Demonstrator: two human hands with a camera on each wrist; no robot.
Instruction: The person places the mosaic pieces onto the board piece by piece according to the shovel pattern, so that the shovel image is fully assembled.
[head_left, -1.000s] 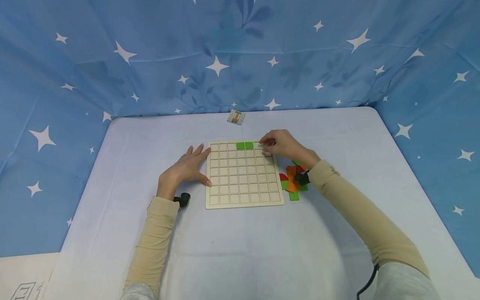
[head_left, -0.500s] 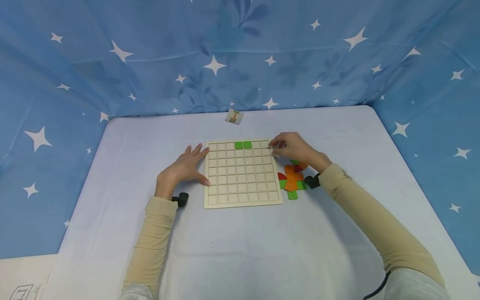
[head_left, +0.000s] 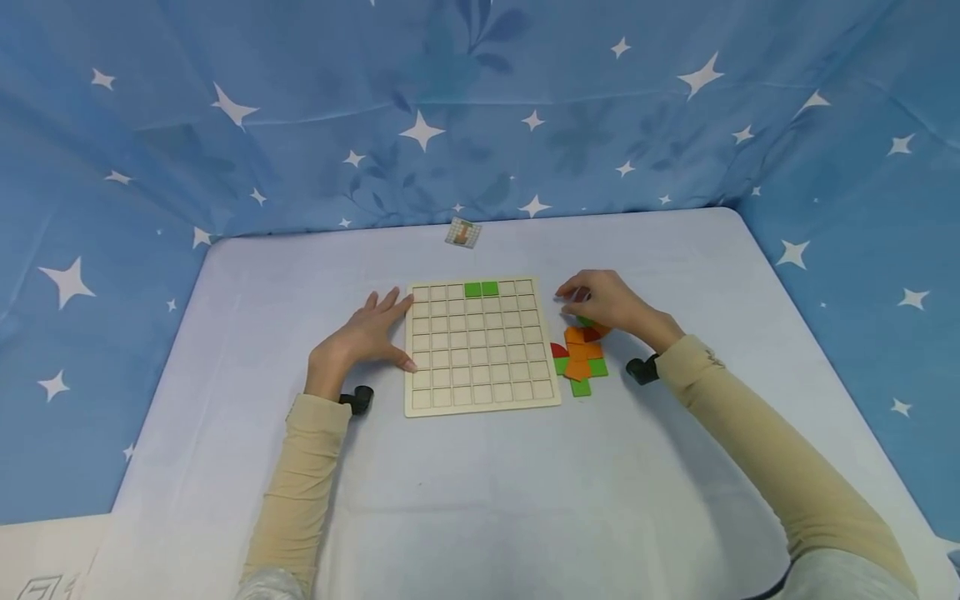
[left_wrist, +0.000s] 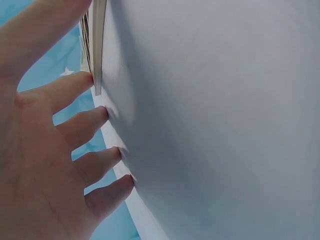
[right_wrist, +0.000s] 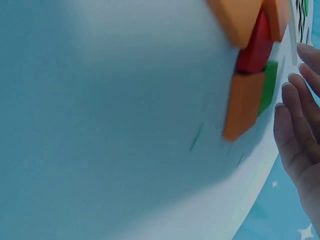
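Observation:
A pale wooden grid board (head_left: 482, 358) lies flat on the white cloth. Two green square tiles (head_left: 481, 289) sit side by side in its top row. My left hand (head_left: 362, 337), fingers spread, rests against the board's left edge; in the left wrist view its thumb and index fingertip touch the board edge (left_wrist: 98, 50). Beyond the board's right edge, my right hand (head_left: 609, 298) hovers with loosely bent fingers, and nothing shows between them. Just below it lies a heap of orange (head_left: 583, 350), red (head_left: 558, 350) and green (head_left: 581, 387) pieces, partly overlapping; the hand hides part of the heap's far end.
A small patterned card (head_left: 462, 232) lies near the table's back edge. Blue star-printed cloth (head_left: 420, 167) hangs behind and at the sides. White cloth (head_left: 480, 492) covers the table in front of the board.
My right hand has moved right, from over the board's top right corner to beside the heap of pieces. The left hand keeps its place on the board edge.

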